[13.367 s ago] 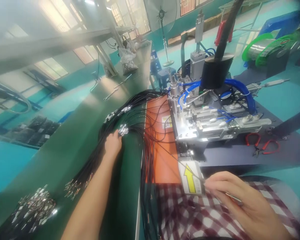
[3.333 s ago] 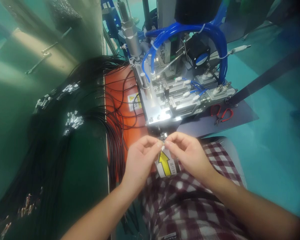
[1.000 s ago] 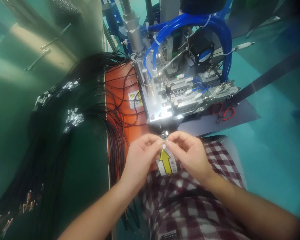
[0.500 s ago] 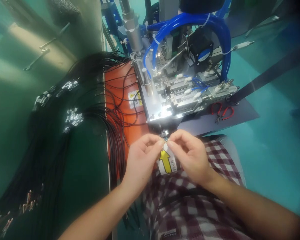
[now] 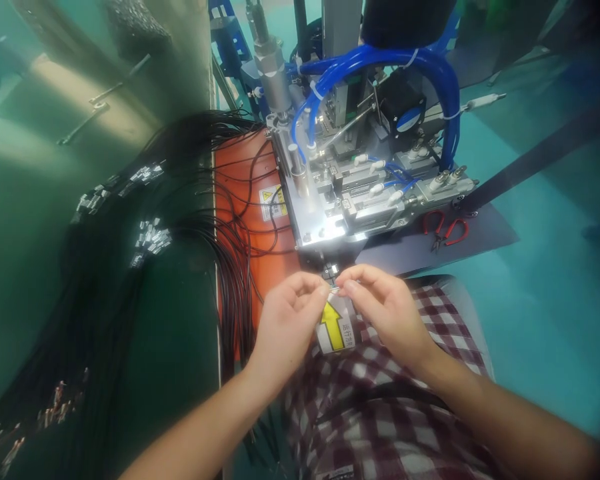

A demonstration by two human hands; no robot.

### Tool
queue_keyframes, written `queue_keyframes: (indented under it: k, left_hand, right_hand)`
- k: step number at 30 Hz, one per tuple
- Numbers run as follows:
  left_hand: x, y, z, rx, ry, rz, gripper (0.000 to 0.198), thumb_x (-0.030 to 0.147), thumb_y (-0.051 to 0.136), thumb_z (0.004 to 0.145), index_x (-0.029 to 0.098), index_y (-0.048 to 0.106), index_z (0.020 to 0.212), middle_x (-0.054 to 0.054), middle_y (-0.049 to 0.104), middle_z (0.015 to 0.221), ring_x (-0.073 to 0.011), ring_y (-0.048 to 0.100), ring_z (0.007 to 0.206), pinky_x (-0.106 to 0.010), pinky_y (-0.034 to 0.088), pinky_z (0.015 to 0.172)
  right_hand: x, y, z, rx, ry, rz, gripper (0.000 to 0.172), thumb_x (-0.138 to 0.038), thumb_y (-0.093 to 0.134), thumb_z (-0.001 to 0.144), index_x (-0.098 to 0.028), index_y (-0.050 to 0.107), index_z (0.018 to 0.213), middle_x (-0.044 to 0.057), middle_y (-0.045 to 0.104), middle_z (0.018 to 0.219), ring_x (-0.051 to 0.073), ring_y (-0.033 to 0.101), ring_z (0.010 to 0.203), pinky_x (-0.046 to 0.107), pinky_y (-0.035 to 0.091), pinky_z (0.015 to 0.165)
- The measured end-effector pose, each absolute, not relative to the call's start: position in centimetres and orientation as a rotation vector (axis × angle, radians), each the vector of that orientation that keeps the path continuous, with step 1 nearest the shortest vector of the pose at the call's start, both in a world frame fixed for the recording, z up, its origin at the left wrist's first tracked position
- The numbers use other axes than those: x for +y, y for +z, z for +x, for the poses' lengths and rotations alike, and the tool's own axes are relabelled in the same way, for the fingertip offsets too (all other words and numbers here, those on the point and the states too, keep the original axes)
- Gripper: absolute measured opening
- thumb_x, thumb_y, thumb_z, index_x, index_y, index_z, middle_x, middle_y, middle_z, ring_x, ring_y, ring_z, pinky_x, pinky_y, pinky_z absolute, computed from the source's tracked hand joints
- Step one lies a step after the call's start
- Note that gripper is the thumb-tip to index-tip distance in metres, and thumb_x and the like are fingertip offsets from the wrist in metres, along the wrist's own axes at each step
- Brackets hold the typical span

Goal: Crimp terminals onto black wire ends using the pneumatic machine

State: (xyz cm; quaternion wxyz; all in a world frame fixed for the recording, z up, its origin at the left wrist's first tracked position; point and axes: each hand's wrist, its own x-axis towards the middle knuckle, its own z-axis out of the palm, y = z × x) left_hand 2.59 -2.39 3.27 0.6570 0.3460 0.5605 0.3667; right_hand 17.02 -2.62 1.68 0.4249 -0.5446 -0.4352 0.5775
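My left hand [image 5: 286,320] and my right hand [image 5: 386,313] meet fingertip to fingertip just below the front of a metal machine [image 5: 350,193]. Both pinch something small and pale at the machine's black feed slot [image 5: 331,271]; I cannot make out what it is. Under my fingers lies a white label with a yellow arrow [image 5: 336,327] that points at the slot. A thick bundle of black wires with metal terminals [image 5: 145,233] spreads over the green bench [image 5: 175,347] to my left, some wires crossing the orange plate [image 5: 245,200].
Blue air hoses [image 5: 380,60] loop over the machine. Red-handled pliers [image 5: 445,230] lie on a dark mat right of it. A heap of loose terminals [image 5: 10,433] sits at the bench's near left. My checked shirt [image 5: 380,413] fills the foreground; teal floor lies to the right.
Over the last second my hands stay pinched together at the slot, with only small finger shifts. The view has drifted slightly. Long before, my left hand reached into the wire bundle.
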Motion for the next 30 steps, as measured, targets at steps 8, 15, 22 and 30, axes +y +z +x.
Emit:
queue_keyframes:
  k: [8, 15, 22, 30]
  left_hand:
    - [-2.76, 3.39, 2.63, 1.309, 0.831, 0.940, 0.018, 0.031, 0.065, 0.082, 0.015, 0.058, 0.077, 0.005, 0.052, 0.056, -0.0044, 0.042, 0.047, -0.013, 0.033, 0.043]
    - [-2.72, 3.53, 2.72, 1.311, 0.844, 0.898, 0.019, 0.032, 0.067, 0.080, 0.016, 0.058, 0.075, 0.007, 0.046, 0.051, -0.0042, 0.038, 0.043, -0.013, 0.032, 0.042]
    - [-2.69, 3.03, 2.57, 1.289, 0.855, 0.918, 0.018, 0.031, 0.066, 0.081, 0.016, 0.059, 0.076, 0.007, 0.045, 0.052, -0.0040, 0.040, 0.046, -0.013, 0.034, 0.045]
    - [-2.56, 3.35, 2.72, 1.295, 0.848, 0.945, 0.015, 0.027, 0.067, 0.080, 0.015, 0.060, 0.077, 0.006, 0.051, 0.058, -0.0025, 0.041, 0.047, -0.012, 0.033, 0.045]
  right_hand:
    - [-2.47, 1.85, 16.87, -1.092, 1.499, -1.388, 0.014, -0.031, 0.065, 0.077, -0.017, 0.060, 0.075, -0.003, 0.050, 0.059, 0.009, 0.040, 0.049, 0.021, 0.033, 0.044]
    - [-2.58, 1.65, 16.80, -0.934, 1.625, -1.340, 0.019, -0.034, 0.070, 0.074, -0.017, 0.061, 0.073, -0.004, 0.050, 0.059, 0.008, 0.040, 0.049, 0.020, 0.034, 0.045]
    - [-2.14, 1.82, 16.88, -0.827, 1.744, -1.251, 0.018, -0.032, 0.070, 0.072, -0.016, 0.061, 0.071, -0.009, 0.037, 0.049, 0.006, 0.029, 0.045, 0.019, 0.024, 0.042]
    - [-2.07, 1.95, 17.08, -0.782, 1.803, -1.247, 0.016, -0.030, 0.068, 0.072, -0.016, 0.060, 0.070, -0.008, 0.037, 0.051, 0.007, 0.027, 0.048, 0.021, 0.020, 0.046]
